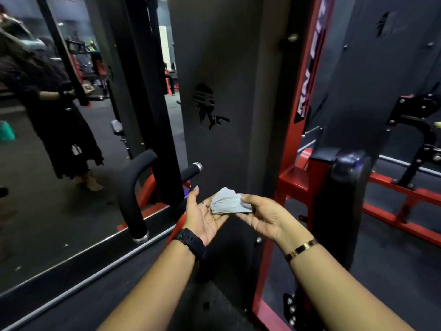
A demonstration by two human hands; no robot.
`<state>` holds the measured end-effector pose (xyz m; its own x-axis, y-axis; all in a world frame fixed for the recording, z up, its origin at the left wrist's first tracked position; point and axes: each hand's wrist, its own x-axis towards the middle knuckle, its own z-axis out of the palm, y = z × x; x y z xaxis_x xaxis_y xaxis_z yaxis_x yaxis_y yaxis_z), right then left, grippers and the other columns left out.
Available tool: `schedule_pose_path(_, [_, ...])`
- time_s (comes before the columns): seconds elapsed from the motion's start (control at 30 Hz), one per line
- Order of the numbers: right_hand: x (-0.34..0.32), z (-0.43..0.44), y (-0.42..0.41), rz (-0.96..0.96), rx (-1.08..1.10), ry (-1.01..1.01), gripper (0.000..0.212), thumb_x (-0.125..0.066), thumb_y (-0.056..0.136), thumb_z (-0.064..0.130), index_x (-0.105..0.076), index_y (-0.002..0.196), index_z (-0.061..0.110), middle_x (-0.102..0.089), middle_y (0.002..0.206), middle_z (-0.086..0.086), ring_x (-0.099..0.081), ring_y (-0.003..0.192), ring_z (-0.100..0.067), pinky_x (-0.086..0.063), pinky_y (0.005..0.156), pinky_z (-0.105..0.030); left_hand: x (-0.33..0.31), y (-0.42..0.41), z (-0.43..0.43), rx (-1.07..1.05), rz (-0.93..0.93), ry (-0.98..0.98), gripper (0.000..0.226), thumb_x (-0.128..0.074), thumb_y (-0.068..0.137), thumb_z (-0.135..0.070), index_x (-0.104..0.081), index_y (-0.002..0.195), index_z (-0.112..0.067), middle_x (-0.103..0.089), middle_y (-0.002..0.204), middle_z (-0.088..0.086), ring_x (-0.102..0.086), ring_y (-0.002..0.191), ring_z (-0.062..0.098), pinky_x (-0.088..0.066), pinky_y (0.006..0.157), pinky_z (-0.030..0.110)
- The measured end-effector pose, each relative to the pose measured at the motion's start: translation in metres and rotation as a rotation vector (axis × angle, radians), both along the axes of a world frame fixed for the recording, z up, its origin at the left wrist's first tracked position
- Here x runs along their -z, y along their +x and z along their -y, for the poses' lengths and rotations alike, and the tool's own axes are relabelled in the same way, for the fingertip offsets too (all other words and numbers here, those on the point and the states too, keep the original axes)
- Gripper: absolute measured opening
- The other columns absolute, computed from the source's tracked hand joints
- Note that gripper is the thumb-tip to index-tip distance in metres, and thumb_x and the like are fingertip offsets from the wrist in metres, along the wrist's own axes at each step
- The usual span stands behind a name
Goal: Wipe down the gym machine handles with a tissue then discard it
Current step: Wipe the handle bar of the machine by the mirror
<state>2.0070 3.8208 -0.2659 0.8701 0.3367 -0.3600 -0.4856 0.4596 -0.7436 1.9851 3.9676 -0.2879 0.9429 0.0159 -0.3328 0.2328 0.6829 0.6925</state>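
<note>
Gym floor point(393, 271), dark and flat, lies under a machine with a red frame point(292, 179). Low in the middle, a small crumpled tissue point(229, 202) sits between 2 hands. The right hand point(262, 218) pinches it with thumb and fingers. The left hand point(202, 217) is palm up, with loose fingers touching the tissue's edge. It looks like the person is bunching it into a pad for wiping.

Just past the hands are 2 black handles, a short handle point(191, 171) with a silver cap and a curved handle point(134, 194) to its left. Neither is touched yet, so wiping seems about to start. No bin shows, so I cannot tell where the tissue will go. Far left stands a person in a dark dress point(62, 130).
</note>
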Motion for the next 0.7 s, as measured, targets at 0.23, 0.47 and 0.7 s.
schedule_pose_path(0.23, [0.003,-0.037,0.043,0.034,-0.073,-0.025,0.022,-0.047,0.089,-0.012,-0.059,0.108,-0.010,-0.065,0.094,-0.019,-0.067,0.079,-0.021,-0.058,0.065,-0.023,0.006,0.032,-0.030,-0.116,0.000,0.052,0.042,-0.038,0.097,-0.033,-0.065,0.107,-0.002,-0.071,0.100,0.015,-0.069,0.088,0.022,-0.053,0.083,0.033])
schedule_pose_path(0.47, [-0.003,-0.064,0.086,-0.038,-0.182,0.095,0.027,-0.042,0.092,-0.004,-0.052,0.117,-0.008,-0.065,0.103,-0.027,-0.070,0.081,-0.031,-0.060,0.059,-0.036,0.017,0.039,-0.037,-0.394,0.463,0.997,0.050,-0.048,0.092,0.001,-0.045,0.138,-0.020,-0.054,0.133,-0.009,-0.050,0.121,-0.007,-0.035,0.107,0.015])
schedule_pose_path(0.7, [-0.007,-0.084,0.128,0.025,-0.207,0.257,0.018,-0.041,0.091,-0.006,-0.054,0.104,-0.010,-0.066,0.099,-0.028,-0.070,0.084,-0.031,-0.060,0.067,-0.032,0.044,0.058,-0.046,-0.662,0.417,2.357,0.091,-0.045,0.077,-0.028,-0.002,0.155,-0.011,0.004,0.163,0.008,0.006,0.150,0.020,0.001,0.121,0.039])
